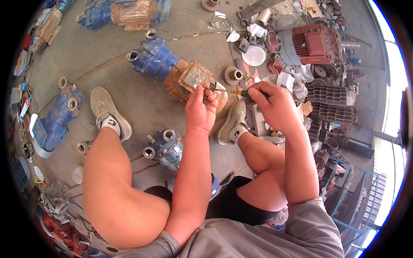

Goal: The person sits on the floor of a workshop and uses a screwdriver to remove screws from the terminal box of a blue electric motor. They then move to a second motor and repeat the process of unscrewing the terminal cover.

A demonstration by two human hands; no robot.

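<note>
A rusty electric motor (pixel 175 81) with a blue pump (pixel 155 59) on its far end lies on the floor between my feet. My right hand (pixel 277 107) is closed around the handle of a screwdriver (pixel 234 91), whose thin shaft points left. At the shaft's tip, by the near side of the motor's square terminal box (pixel 196 76), my left hand (pixel 201 112) has its fingers curled and pinched together. What those fingers hold, if anything, is too small to make out.
Another blue pump (pixel 165 148) lies between my legs, and one more (pixel 60 114) beyond my left foot. At the far edge stands a blue and rusty motor unit (pixel 133 13). A red motor (pixel 312 45), a flanged metal part (pixel 232 75) and a white disc (pixel 254 56) crowd the right.
</note>
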